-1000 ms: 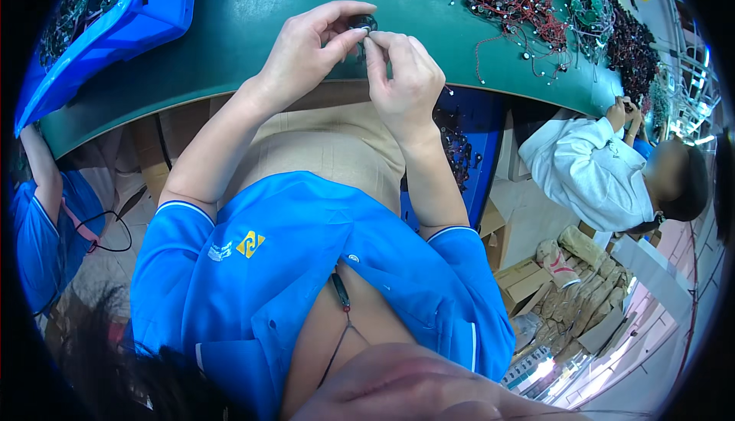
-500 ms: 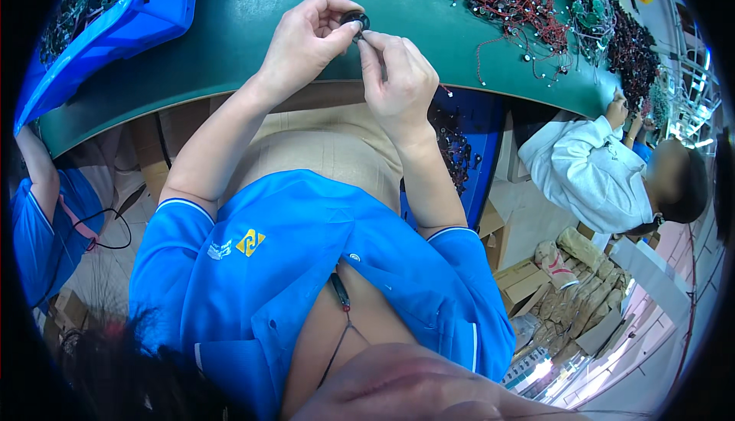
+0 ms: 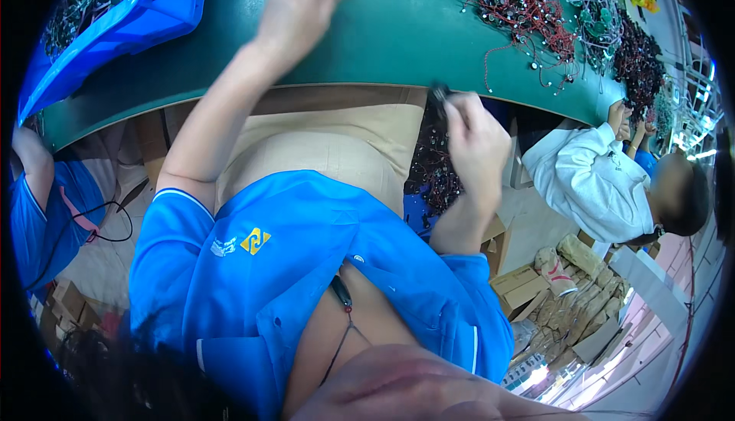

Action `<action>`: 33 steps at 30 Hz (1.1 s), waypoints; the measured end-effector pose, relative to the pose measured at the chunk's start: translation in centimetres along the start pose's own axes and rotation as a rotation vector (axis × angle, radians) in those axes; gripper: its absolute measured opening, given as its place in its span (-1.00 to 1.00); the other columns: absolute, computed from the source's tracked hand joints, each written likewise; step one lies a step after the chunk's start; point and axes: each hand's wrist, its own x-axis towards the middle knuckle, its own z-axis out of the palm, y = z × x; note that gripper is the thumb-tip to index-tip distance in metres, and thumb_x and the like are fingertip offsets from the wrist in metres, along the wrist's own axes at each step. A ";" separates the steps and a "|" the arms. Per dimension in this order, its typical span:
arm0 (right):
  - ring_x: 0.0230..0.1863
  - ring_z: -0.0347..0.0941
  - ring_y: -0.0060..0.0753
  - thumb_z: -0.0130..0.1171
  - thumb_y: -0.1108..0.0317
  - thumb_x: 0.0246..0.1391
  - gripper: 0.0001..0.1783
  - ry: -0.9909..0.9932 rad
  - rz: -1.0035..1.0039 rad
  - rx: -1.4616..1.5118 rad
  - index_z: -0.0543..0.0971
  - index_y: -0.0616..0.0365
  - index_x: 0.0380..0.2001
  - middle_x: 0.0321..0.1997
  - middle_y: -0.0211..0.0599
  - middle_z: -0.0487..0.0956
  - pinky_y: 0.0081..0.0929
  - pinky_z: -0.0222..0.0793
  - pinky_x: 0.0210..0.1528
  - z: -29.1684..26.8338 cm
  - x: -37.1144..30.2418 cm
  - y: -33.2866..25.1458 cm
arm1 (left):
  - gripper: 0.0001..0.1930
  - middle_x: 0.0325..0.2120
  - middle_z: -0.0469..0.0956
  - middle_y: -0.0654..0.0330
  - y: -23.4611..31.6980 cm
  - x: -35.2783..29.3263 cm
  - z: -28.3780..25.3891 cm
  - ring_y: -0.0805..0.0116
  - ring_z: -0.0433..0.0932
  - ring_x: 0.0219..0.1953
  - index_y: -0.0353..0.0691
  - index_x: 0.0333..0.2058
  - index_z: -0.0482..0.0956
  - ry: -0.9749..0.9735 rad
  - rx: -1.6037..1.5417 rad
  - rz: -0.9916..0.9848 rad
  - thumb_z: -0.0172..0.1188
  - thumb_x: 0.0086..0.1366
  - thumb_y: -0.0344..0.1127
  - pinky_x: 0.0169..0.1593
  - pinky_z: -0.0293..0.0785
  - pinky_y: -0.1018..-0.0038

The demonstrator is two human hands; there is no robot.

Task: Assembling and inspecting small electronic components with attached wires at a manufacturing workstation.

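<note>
My left hand (image 3: 300, 11) is over the green table (image 3: 398, 31), smeared by motion and partly cut off by the top edge. Its fingers look apart, with nothing visible in them. Past the table's front edge, my right hand (image 3: 478, 141) pinches a small black round part (image 3: 439, 93) between thumb and fingers; blur hides its detail. Below that hand, a blue bin (image 3: 416, 208) holds many dark parts with thin wires (image 3: 438, 172).
A blue crate (image 3: 164, 8) with green parts stands on the table at far left. Heaps of red-wired parts (image 3: 521, 8) and dark-wired parts (image 3: 637, 57) lie at far right. One person in grey (image 3: 593, 176) works on the right, another in blue (image 3: 57, 214) on the left.
My hands have come apart. The right one has moved right and nearer to me with the black part, over the bin; the left has let go and moved up over the table.
</note>
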 end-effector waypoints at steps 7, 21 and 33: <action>-0.41 0.49 -0.32 0.19 0.33 -0.01 -0.83 -0.044 0.140 -0.206 0.55 0.03 -0.29 -0.47 -0.44 0.57 -0.45 0.34 -0.36 -0.3 -4.0 5.3 | -0.56 -0.08 0.42 0.02 -9.3 2.9 -1.7 0.02 0.39 -0.05 -0.31 -0.04 0.42 -0.561 0.701 -0.596 0.13 0.02 -0.60 0.05 0.34 0.29; -0.48 0.46 -0.42 0.11 0.34 0.08 -0.81 0.521 0.509 0.379 0.61 -0.13 -0.22 -0.45 -0.56 0.58 -0.54 0.37 -0.39 2.2 5.1 14.7 | -0.66 -0.22 0.50 0.18 -6.4 2.4 -2.7 0.18 0.46 -0.18 -0.02 -0.01 0.48 -0.144 0.605 0.224 0.15 0.22 -0.41 -0.16 0.48 0.30; -0.26 0.40 -0.44 0.17 0.37 0.03 -0.79 0.403 -0.009 0.092 0.65 -0.14 -0.24 -0.27 -0.52 0.50 -0.48 0.36 -0.23 2.5 7.9 19.9 | -0.67 -0.28 0.53 0.14 -3.3 2.0 -2.3 0.16 0.54 -0.36 -0.04 0.01 0.44 -0.430 0.465 -0.162 0.11 0.26 -0.42 -0.29 0.49 0.35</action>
